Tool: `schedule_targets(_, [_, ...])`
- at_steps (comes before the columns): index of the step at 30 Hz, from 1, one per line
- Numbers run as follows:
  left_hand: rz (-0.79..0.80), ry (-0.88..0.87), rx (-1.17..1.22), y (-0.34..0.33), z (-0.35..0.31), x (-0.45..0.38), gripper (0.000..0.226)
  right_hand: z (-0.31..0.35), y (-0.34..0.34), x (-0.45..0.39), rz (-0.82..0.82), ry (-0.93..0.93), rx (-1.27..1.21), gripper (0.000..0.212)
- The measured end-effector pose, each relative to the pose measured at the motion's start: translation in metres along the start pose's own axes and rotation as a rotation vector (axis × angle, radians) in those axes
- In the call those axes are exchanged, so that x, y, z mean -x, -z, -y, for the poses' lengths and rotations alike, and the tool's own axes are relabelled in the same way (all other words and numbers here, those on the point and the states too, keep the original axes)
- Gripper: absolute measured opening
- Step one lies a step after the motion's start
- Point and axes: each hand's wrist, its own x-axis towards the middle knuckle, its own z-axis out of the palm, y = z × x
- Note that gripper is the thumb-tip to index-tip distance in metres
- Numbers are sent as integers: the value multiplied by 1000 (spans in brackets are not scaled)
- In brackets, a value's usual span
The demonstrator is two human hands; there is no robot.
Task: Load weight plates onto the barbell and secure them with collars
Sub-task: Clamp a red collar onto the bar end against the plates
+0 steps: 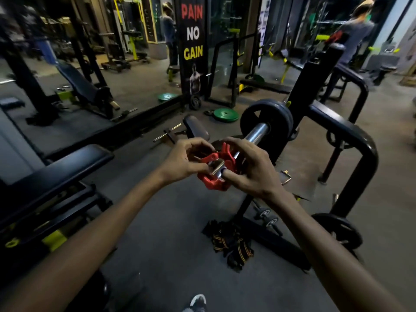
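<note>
With the red collar [213, 172] just started on the near tip of the bar [255, 134], the left hand [182, 159] and right hand [249, 167] both grasping it, the person does best to keep it square and push it far along until touching the plates [269, 122].

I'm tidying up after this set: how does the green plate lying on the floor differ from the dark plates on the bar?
The green weight plate lies flat on the grey gym floor, loose; the dark weight plates stand upright, threaded on the chrome barbell sleeve. The green one looks like a solid disc; the dark ones show cut-out openings. Both are round with a centre hole.
</note>
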Motion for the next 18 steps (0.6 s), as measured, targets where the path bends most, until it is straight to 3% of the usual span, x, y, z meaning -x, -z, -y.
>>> schedule_targets(12, [-40,-144,-188,-14,44,31,48,-5,-38,45,14,-37,217,73])
schedule_targets(18, [-40,-272,-238,-12,61,41,54,-19,-51,50,24,160,396,73])
